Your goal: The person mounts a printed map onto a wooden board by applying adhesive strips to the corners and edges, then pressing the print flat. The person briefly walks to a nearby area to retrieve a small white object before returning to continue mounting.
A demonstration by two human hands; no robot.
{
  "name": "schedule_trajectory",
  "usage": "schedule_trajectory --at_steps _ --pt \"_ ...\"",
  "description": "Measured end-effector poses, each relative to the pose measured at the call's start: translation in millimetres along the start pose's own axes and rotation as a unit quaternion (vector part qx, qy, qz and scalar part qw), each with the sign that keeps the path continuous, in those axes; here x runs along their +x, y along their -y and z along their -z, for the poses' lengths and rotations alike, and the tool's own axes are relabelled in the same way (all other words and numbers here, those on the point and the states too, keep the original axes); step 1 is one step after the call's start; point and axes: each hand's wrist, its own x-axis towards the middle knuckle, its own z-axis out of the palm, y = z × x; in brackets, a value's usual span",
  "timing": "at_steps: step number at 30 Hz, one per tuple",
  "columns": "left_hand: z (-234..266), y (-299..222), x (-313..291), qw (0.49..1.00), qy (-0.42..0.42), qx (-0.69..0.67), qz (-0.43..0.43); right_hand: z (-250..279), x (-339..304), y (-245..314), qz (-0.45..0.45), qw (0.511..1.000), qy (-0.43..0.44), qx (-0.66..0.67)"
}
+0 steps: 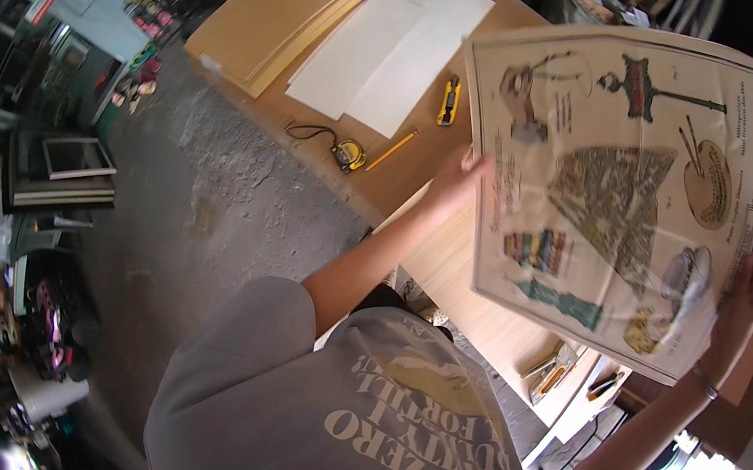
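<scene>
Above the table [449, 264], both hands [455, 177] hold an illustrated poster [617, 181].

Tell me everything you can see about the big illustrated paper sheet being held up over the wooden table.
The large cream paper print is a thin sheet with a dark line border and coloured drawings: a fan-shaped figure in the middle, a green ornate object near the top, a painter's palette with brushes, a row of coloured blocks, plus small text too fine to tell. It is held flat, tilted, above the wooden table. The left hand grips one edge and the right hand the opposite edge. Its lower corner droops slightly.
</scene>
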Motion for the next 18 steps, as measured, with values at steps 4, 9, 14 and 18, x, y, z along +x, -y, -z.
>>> schedule_trajectory --at_steps 4,9,14,18 --pt "16 -62 80 0.997 0.015 -0.074 -0.022 -14 -67 -68 -0.070 0.983 -0.168 0.034" --pt "5 -156 173 0.981 0.154 0.094 -0.069 -93 -226 -138 -0.147 0.979 0.032 0.138" --pt "-82 -123 240 0.875 0.226 0.285 -0.320 -231 -352 -166 -0.328 0.858 -0.012 0.394" --pt "-151 -44 233 0.785 0.218 0.439 -0.379 -297 -421 -178 -0.364 0.802 -0.044 0.471"
